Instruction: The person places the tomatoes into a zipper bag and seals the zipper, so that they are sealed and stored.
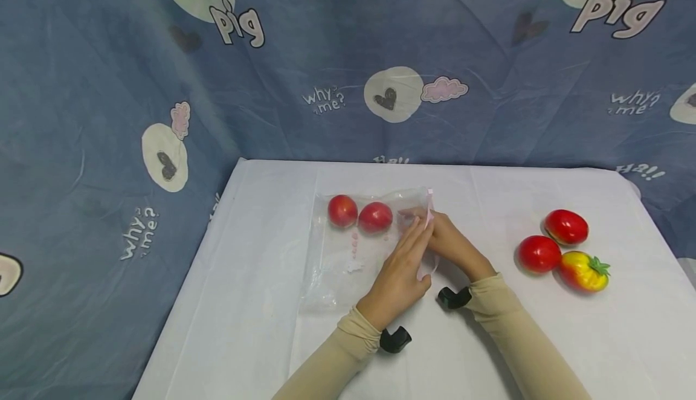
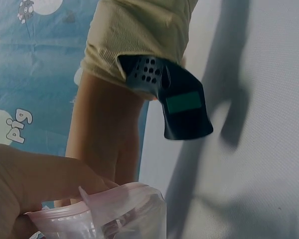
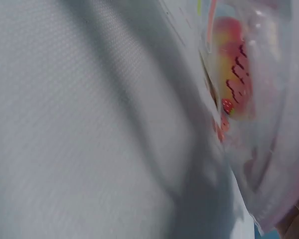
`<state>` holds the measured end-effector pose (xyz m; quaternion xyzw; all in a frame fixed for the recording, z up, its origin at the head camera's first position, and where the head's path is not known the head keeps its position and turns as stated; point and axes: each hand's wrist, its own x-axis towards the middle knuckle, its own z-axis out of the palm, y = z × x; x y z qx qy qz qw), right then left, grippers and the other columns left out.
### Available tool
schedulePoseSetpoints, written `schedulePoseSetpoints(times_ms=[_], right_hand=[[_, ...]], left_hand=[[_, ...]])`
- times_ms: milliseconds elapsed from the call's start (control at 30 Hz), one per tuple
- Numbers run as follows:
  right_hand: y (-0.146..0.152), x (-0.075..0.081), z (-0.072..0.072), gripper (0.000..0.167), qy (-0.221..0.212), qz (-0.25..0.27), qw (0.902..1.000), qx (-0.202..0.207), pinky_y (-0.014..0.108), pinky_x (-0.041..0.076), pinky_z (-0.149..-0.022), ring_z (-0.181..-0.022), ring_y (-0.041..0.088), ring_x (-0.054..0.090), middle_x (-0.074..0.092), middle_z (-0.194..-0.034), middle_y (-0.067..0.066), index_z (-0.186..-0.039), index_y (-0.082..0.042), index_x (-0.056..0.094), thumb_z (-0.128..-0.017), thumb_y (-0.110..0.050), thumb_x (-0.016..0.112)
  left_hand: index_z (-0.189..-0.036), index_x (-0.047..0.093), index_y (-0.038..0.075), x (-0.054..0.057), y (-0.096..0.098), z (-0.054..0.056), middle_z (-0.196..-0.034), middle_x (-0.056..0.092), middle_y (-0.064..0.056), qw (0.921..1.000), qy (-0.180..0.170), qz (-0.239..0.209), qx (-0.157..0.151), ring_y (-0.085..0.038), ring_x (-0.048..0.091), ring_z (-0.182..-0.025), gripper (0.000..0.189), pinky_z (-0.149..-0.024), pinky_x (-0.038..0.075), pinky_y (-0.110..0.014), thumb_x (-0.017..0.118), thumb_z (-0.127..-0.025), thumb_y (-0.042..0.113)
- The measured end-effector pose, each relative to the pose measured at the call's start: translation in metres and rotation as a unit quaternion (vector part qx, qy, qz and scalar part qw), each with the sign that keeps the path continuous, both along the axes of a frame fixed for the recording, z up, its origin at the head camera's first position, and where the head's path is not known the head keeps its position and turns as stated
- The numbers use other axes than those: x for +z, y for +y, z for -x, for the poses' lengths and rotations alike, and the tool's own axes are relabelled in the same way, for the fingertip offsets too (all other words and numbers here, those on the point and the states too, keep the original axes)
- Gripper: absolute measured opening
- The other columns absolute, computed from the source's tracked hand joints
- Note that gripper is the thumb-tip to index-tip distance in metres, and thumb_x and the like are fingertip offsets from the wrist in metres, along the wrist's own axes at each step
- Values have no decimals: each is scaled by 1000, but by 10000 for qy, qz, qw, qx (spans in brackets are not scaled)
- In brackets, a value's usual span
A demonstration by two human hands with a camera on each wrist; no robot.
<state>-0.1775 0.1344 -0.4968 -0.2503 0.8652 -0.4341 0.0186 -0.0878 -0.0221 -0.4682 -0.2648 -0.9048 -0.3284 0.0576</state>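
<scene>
Bag (image 1: 326, 273): mouth faces right
Left hand (image 1: 399, 274): at mouth, grip unclear
Right hand (image 1: 452, 243): grip unclear; nearer loose tomatoes (image 1: 538, 254) at right

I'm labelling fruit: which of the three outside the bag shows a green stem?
The red-and-yellow fruit, lowest of the three in the head view; the upper red fruit and left red fruit show no stem.

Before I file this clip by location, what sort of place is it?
Probably a makeshift filming corner: blue printed fabric hangs behind and beside a table with a white covering, and a black device sits at each of the person's wrists.
</scene>
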Motion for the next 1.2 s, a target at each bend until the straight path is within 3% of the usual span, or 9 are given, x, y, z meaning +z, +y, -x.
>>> schedulePoseSetpoints(times_ms=[267, 567, 967, 1200], right_hand=[[16, 3, -10, 38, 213, 156, 9996, 23, 57, 58, -98, -119, 39, 68, 71, -126, 22, -130, 3, 66, -92, -3, 71], [33, 8, -20, 36, 522, 221, 9984, -1, 49, 60, -97, -121, 33, 67, 72, -126, 15, -126, -1, 68, -91, -1, 75], [64, 11, -30, 44, 836, -120, 9949, -554, 56, 58, -96, -119, 35, 67, 72, -128, 17, -130, 0, 68, -88, -2, 79], [81, 15, -37, 45, 832, -509, 9916, -849, 58, 59, -93, -114, 38, 70, 72, -128, 18, -131, -2, 67, -88, -7, 79]], left_hand=[[-164, 26, 7, 0, -1, 0, -172, 26, -6, 10000, -69, 18, -17, -22, 21, -161, 103, -128, 29, -34, 81, -77, -2], [-164, 26, 7, 0, 0, 1, -172, 26, -5, 10000, -63, 66, -10, -21, 20, -162, 102, -128, 29, -35, 81, -78, -2], [-162, 31, 7, 0, 0, 0, -169, 33, -7, 9999, -124, -13, 36, -20, 23, -161, 98, -125, 38, -37, 82, -79, 0], [-162, 31, 6, 2, 0, -1, -170, 33, -7, 9998, -142, 115, 95, -21, 24, -160, 96, -125, 36, -36, 82, -80, 2]])
